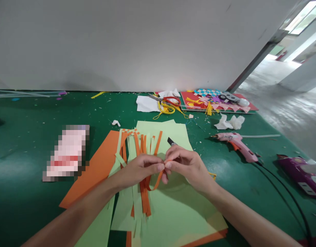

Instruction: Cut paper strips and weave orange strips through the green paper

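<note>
Over the pale green paper sheets, my left hand and my right hand meet, fingertips pinched together on a thin orange paper strip. The strip curls down in a loop below the fingers. Loose orange strips and light green strips lie beneath and beside my left hand. Their far ends join a small orange-and-green woven patch. A dark-tipped tool pokes out behind my right hand; the rest of it is hidden, and I cannot tell whether the hand holds it.
Orange card lies under the green paper at left, beside a pixelated pink item. Right of my hands are a pink glue gun with a cord and a purple item. Scissors and a red board are by the wall.
</note>
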The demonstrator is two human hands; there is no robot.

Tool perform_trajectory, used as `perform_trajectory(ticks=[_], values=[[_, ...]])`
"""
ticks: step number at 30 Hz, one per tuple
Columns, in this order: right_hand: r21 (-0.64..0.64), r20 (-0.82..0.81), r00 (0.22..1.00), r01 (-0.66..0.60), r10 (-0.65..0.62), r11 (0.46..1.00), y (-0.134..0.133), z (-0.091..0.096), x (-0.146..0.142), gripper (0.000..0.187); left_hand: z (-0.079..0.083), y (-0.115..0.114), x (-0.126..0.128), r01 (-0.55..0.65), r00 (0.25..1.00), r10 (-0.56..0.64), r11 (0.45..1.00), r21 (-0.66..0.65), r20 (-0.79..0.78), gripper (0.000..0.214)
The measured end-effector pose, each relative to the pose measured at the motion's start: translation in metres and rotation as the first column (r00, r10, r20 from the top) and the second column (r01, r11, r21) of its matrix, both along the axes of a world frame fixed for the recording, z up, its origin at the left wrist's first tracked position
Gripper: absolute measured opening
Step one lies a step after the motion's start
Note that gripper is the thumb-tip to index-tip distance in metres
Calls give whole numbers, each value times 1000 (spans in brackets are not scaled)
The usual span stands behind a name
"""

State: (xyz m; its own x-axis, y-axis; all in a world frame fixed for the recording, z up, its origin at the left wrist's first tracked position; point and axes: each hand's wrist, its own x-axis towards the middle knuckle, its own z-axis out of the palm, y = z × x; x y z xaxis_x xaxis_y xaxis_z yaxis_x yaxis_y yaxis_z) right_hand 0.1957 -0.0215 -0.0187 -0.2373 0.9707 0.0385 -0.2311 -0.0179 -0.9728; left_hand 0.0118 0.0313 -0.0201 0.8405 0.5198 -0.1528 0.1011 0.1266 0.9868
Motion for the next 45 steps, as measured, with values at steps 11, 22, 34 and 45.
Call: perform_trajectory(ticks=[11,22,34,45], values=[[-111,110,989,107,-95,988,0,3,-1,23,4,-10,5,-44,976,68,992,116,-208,45],[-107,146,982,137,-121,985,0,2,-4,23,3,-12,9,4,954,47,985,170,-295,42],[24,275,941,198,-197,980,-1,1,-3,20,1,-13,10,5,982,20,992,129,-190,35],[19,263,939,227,-224,974,1,-3,2,19,5,-13,11,22,978,-2,995,94,-209,38]])
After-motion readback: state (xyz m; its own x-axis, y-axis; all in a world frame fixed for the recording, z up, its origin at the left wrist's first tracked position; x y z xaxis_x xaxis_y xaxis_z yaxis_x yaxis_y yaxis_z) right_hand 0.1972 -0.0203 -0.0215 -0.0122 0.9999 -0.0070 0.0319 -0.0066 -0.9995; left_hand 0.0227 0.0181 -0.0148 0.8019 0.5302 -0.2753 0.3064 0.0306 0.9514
